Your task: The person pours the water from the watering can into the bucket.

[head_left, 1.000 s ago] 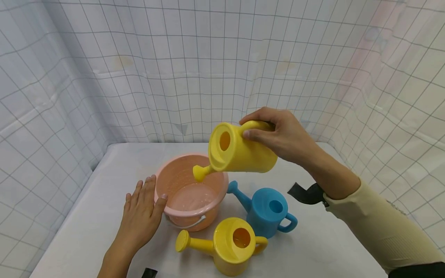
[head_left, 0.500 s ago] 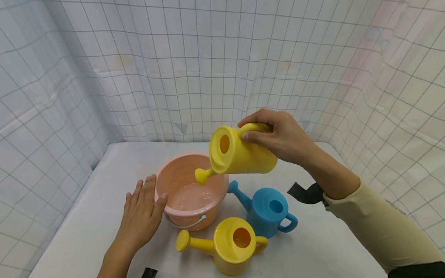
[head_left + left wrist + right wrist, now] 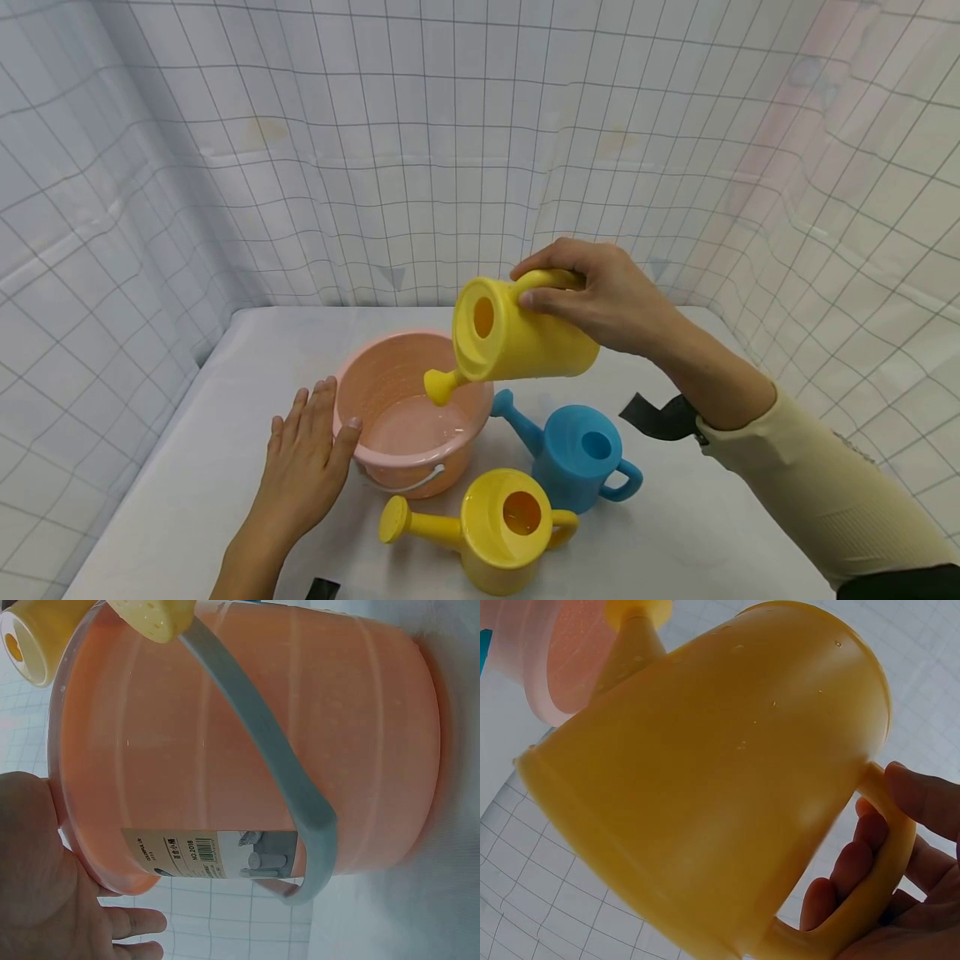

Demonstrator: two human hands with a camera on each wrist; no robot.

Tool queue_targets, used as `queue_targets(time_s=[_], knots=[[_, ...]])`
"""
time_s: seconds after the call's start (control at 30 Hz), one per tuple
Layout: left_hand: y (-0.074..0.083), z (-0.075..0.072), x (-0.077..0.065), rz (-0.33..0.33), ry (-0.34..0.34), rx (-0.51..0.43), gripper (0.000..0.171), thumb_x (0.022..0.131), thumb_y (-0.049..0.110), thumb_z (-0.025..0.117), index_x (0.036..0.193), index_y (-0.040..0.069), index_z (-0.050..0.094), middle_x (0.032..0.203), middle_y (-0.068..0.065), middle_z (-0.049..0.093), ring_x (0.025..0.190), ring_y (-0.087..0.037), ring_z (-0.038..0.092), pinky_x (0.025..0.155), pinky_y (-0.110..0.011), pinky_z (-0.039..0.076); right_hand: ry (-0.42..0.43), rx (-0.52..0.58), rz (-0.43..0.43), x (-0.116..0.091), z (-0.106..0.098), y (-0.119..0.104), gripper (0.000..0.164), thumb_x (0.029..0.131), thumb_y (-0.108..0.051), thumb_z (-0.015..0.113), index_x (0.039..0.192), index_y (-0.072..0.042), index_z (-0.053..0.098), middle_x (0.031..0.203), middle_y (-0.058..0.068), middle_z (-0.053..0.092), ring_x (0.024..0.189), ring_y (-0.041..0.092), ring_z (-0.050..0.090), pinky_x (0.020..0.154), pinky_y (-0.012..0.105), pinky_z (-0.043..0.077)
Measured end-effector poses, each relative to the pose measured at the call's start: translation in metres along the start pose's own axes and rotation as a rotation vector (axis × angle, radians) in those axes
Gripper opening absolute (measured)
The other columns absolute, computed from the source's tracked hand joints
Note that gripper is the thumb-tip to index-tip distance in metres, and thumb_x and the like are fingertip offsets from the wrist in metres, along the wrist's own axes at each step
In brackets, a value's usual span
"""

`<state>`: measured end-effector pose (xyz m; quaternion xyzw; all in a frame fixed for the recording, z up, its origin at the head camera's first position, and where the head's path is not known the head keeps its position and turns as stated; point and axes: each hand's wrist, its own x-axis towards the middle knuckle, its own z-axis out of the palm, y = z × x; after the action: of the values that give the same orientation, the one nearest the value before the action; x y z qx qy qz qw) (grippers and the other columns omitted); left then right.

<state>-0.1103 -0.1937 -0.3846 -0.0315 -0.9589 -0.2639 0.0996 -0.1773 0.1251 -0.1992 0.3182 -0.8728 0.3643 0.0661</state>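
My right hand [image 3: 600, 292] grips the handle of a yellow watering can [image 3: 525, 333], its fingers wrapped through the loop in the right wrist view. The can is tipped on its side above the pink bucket [image 3: 420, 457], spout down and its rose over the bucket's opening. I cannot make out a stream from the rose. Water droplets cling to the can's body [image 3: 705, 750]. My left hand [image 3: 303, 467] lies against the bucket's left rim with fingers extended, its thumb at the rim. A little liquid seems to cover the bucket's bottom.
A second yellow watering can [image 3: 498, 533] stands upright in front of the bucket, with liquid visible in its opening. Behind it, to the right, stands a blue watering can [image 3: 577, 454]. White gridded curtains [image 3: 480, 150] enclose the white table [image 3: 720, 533].
The held watering can has sunk slightly, and its rose has shifted a little right and down. My left hand, the bucket and the other cans stay where they were.
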Motion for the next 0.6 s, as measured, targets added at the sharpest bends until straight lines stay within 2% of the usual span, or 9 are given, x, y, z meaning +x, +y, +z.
queue_targets(time_s=[0.33, 0.6], knots=[[-0.0007, -0.0003, 0.0006, -0.002, -0.010, -0.005, 0.067, 0.101, 0.047, 0.028, 0.153, 0.013, 0.003, 0.157, -0.021, 0.014, 0.147, -0.040, 0.003, 0.112, -0.066, -0.003, -0.016, -0.018, 0.014, 0.0003, 0.0007, -0.0001, 0.023, 0.089, -0.021, 0.065, 0.112, -0.014, 0.066, 0.108, 0.001, 0.064, 0.093, 0.017, 0.056, 0.081, 0.033, 0.050], [-0.0006, -0.0006, -0.0002, 0.009, 0.002, -0.004, 0.067, 0.101, 0.047, 0.029, 0.153, 0.013, 0.004, 0.157, -0.021, 0.015, 0.147, -0.040, 0.005, 0.110, -0.067, 0.001, -0.016, -0.029, 0.006, 0.0009, 0.0006, 0.0004, 0.024, 0.089, -0.022, 0.067, 0.111, -0.015, 0.067, 0.106, 0.001, 0.064, 0.091, 0.017, 0.055, 0.080, 0.033, 0.050]])
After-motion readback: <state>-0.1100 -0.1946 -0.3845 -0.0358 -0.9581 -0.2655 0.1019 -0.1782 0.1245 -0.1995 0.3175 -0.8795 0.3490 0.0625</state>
